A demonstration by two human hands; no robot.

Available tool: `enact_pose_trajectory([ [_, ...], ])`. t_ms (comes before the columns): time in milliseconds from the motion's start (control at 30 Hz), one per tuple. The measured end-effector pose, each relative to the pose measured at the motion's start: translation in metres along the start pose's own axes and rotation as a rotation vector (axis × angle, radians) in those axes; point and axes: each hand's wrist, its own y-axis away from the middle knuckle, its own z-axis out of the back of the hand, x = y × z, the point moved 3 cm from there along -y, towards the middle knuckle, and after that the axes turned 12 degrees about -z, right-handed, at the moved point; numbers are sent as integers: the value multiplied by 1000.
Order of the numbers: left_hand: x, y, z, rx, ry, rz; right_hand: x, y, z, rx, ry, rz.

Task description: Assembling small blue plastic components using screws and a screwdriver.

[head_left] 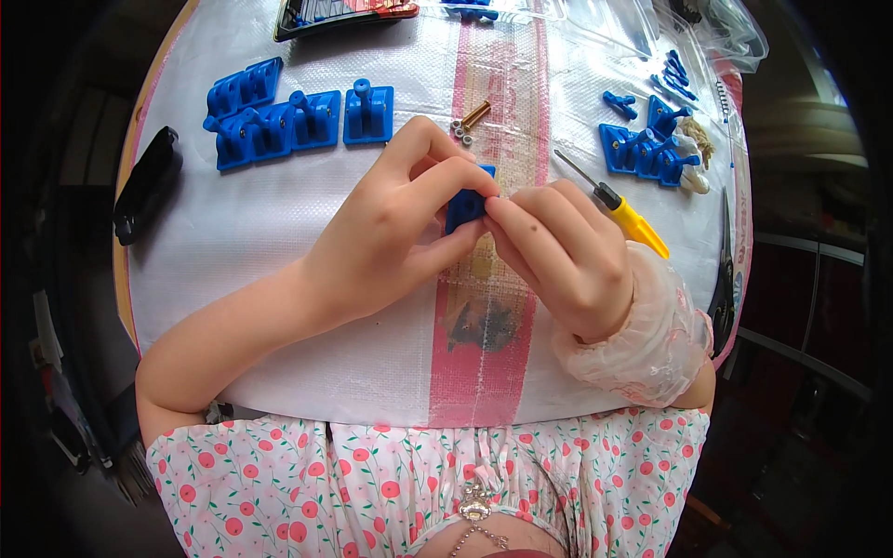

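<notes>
Near the middle of the table, a blue plastic part (pixel 462 212) is held between the thumb and fingers of my left hand (pixel 386 219). My right hand (pixel 567 256) meets it at its right side, fingertips pinched together. Whatever those fingertips hold, if anything, is hidden. Just beyond the blue part lie brass-coloured bolts (pixel 476 114) and a few small silver nuts (pixel 462 136). A screwdriver (pixel 634 223) with a yellow handle rests beyond my right hand, its shaft pointing away to the left.
Several blue brackets with levers (pixel 270 130) stand at the far left, one bracket (pixel 368 113) apart. More blue pieces (pixel 642 153) lie at right. A black case (pixel 147 186), a black tray (pixel 344 14), scissors (pixel 722 298) and clear plastic bags (pixel 716 33) sit around the edges.
</notes>
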Motion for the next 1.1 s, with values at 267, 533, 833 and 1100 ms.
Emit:
enact_pose_trajectory([
  [267, 11, 1, 0, -72, 747, 185, 2, -17, 42, -32, -194, -189],
  [533, 3, -5, 0, 42, 1278, 391, -42, -17, 21, 82, 108, -137],
  [833, 4, -5, -1, 37, 1268, 460, -44, -37, -7, 96, 313, -24],
  [1100, 2, -5, -1, 74, 1252, 446, -39, -40, -8, 46, 308, -13],
])
